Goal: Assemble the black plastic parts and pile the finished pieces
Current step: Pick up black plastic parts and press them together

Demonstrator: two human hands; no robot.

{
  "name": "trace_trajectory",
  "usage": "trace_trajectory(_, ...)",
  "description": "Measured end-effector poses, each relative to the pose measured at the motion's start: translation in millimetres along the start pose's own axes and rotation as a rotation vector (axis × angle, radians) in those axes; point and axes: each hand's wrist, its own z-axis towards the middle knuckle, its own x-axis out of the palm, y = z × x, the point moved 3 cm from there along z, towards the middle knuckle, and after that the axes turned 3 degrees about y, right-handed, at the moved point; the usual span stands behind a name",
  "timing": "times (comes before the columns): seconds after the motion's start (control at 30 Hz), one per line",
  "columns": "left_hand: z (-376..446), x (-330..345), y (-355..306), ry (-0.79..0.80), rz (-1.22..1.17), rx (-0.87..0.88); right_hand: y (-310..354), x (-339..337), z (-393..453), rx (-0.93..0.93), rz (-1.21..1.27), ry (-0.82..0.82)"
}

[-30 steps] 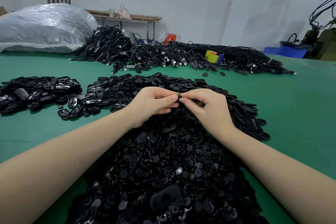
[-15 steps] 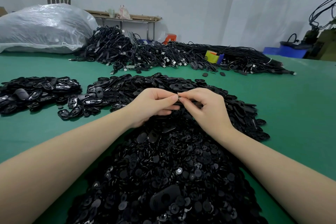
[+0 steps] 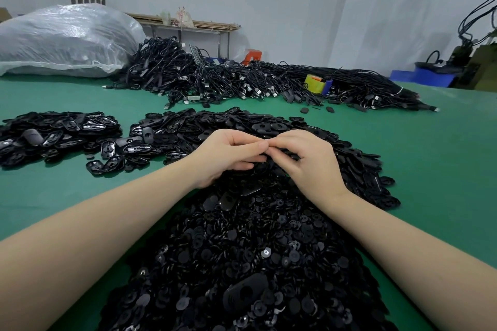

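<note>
My left hand (image 3: 228, 152) and right hand (image 3: 309, 158) meet fingertip to fingertip above the far edge of the near heap of small round black plastic discs (image 3: 250, 250). Both sets of fingers are curled inward and appear to pinch a small black plastic part between them; the part itself is almost wholly hidden, so I cannot tell its shape.

Judgement on handling: the parts look light, rigid and smooth-moulded, likely to slip from a loose pinch. I would hold by the rims, thumb against forefinger, and press straight so nothing skews.

Surroundings: a spread of flat oval black plastic shells (image 3: 242, 126) lies just beyond my hands. A separate pile of oval black pieces (image 3: 53, 131) sits to the left on the green table mat (image 3: 430, 169), probably the finished stock. Farther off lie a tangle of black cables (image 3: 242, 83) and a large clear plastic sack (image 3: 61, 40).

Obstruction: my forearms rest across the near heap, and loose discs may scatter.
</note>
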Motion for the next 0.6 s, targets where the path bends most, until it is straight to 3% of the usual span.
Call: trace_trajectory(0.6, -1.7, 2.2, -3.1, -0.021, -0.016, -0.024, -4.1, 0.4, 0.6, 0.075, -0.008, -0.031)
